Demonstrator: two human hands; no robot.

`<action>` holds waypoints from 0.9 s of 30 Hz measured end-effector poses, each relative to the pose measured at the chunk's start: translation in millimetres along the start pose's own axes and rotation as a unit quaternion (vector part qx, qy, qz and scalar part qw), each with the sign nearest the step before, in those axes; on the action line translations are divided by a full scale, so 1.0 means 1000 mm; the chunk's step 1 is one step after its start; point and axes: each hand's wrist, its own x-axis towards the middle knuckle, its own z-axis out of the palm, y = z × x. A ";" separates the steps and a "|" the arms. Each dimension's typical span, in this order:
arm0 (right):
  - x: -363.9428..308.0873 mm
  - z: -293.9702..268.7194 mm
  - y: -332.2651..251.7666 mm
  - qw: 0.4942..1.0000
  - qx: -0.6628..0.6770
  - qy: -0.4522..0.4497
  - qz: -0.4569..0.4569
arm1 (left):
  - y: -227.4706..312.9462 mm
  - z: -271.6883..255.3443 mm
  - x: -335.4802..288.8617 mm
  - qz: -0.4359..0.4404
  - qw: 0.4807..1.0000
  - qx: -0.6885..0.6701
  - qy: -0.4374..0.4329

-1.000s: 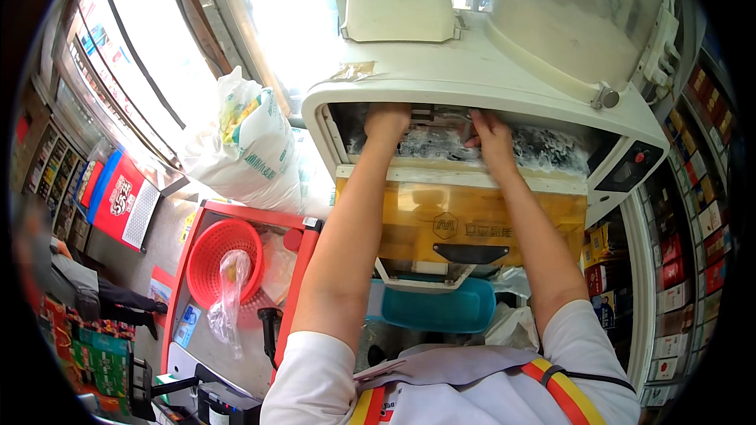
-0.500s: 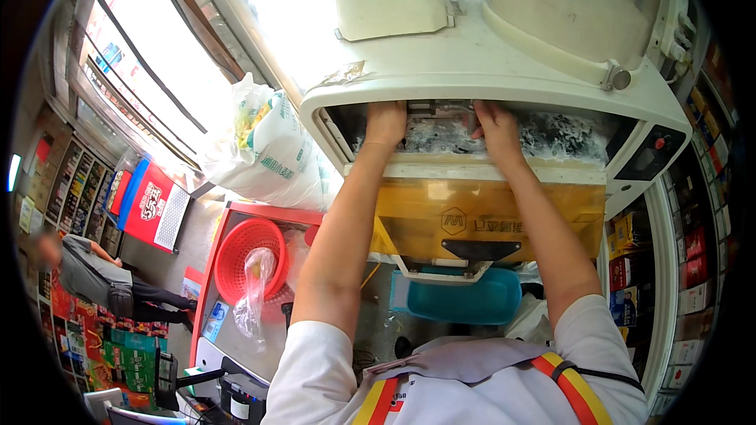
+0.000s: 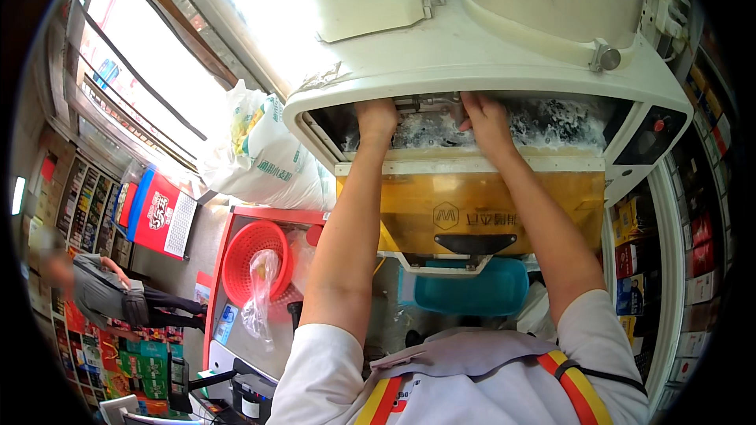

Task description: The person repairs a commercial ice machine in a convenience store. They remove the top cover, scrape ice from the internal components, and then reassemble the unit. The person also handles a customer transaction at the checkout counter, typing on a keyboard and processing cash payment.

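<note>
Both my hands reach into the front opening of a white floury machine (image 3: 409, 75). My left hand (image 3: 376, 120) is at the left part of the opening, beside a metal rod (image 3: 421, 102); its fingers are hidden under the upper edge. To its right, my right hand (image 3: 487, 122) has its thumb and fingers closed about a metal fitting (image 3: 457, 112) at the rod's end; the fingertips are partly hidden. White powder coats the dark inner surface (image 3: 555, 126) around them. An amber see-through door (image 3: 409, 205) with a black handle (image 3: 475, 244) hangs down below my forearms.
A teal bin (image 3: 472, 291) stands under the door. To the left are a full white plastic bag (image 3: 264, 157) and a red basket (image 3: 244, 260) on a red-edged counter (image 3: 216, 299). Shelves of boxes (image 3: 697, 283) line the right. A person (image 3: 106, 291) stands at far left.
My view has shifted slightly, so the machine sits a little farther left. Both hands stay inside the opening, and more of the metal rod shows between them. The person at left has raised a forearm.
</note>
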 end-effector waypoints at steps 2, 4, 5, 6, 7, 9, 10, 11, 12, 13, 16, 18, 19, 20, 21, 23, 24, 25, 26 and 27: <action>0.002 0.001 0.001 1.000 0.012 -0.002 0.002 | -0.006 0.005 0.000 0.011 0.999 -0.005 0.030; 0.002 -0.001 0.002 1.000 0.013 -0.003 0.013 | -0.003 0.003 -0.003 0.023 0.999 0.040 -0.002; 0.003 -0.002 0.005 1.000 0.018 0.000 0.017 | -0.001 0.003 -0.004 0.030 0.997 0.062 -0.018; 0.004 -0.001 0.006 0.999 0.026 0.001 0.020 | -0.002 0.003 -0.005 0.012 1.000 0.026 -0.004; 0.004 -0.001 0.007 0.999 0.034 0.003 0.023 | -0.002 0.004 -0.005 -0.005 1.000 -0.010 0.010; 0.002 -0.001 0.005 0.999 0.024 0.000 0.024 | -0.006 0.008 -0.007 -0.013 1.000 -0.015 0.021; 0.001 -0.001 0.003 0.999 0.019 -0.002 0.025 | -0.010 0.010 -0.009 -0.002 1.000 0.016 0.017; 0.000 -0.001 0.001 1.000 0.012 0.003 0.019 | -0.013 0.013 -0.010 0.010 0.999 0.046 0.013; -0.002 0.001 -0.003 1.000 0.004 0.006 0.015 | -0.016 0.014 -0.010 0.006 0.999 0.022 0.024; -0.005 0.001 -0.008 1.000 -0.004 0.010 0.011 | -0.019 0.015 -0.009 0.003 0.999 -0.002 0.034; -0.007 -0.014 -0.014 0.999 -0.034 0.021 0.010 | 0.005 0.009 -0.010 -0.046 0.988 -0.138 0.050; -0.009 -0.026 -0.021 0.988 -0.144 0.013 -0.052 | 0.005 0.009 -0.009 -0.013 0.990 -0.124 0.063; -0.020 -0.023 -0.037 0.986 -0.149 -0.012 -0.075 | -0.014 0.012 -0.013 0.037 0.995 -0.047 0.077; -0.041 -0.019 -0.064 0.982 -0.151 -0.041 -0.101 | -0.042 0.010 -0.014 0.065 0.995 -0.017 0.068; -0.063 -0.025 -0.082 0.977 -0.168 -0.057 -0.121 | -0.037 0.002 -0.005 -0.030 0.992 -0.117 -0.026; -0.114 -0.031 -0.094 0.980 -0.101 -0.162 -0.050 | -0.033 -0.024 0.007 -0.270 0.915 -0.253 -0.162; -0.140 -0.043 -0.080 0.971 -0.073 -0.225 -0.016 | -0.002 -0.043 0.005 -0.286 0.890 -0.304 -0.185; -0.168 -0.046 -0.076 0.957 -0.001 -0.287 0.051 | 0.014 -0.067 -0.003 -0.304 0.865 -0.344 -0.202; -0.194 -0.050 -0.056 0.930 0.005 -0.348 0.118 | 0.019 -0.081 -0.011 -0.255 0.884 -0.335 -0.202; -0.215 -0.051 -0.026 0.892 0.019 -0.411 0.186 | 0.016 -0.099 -0.025 -0.212 0.902 -0.318 -0.201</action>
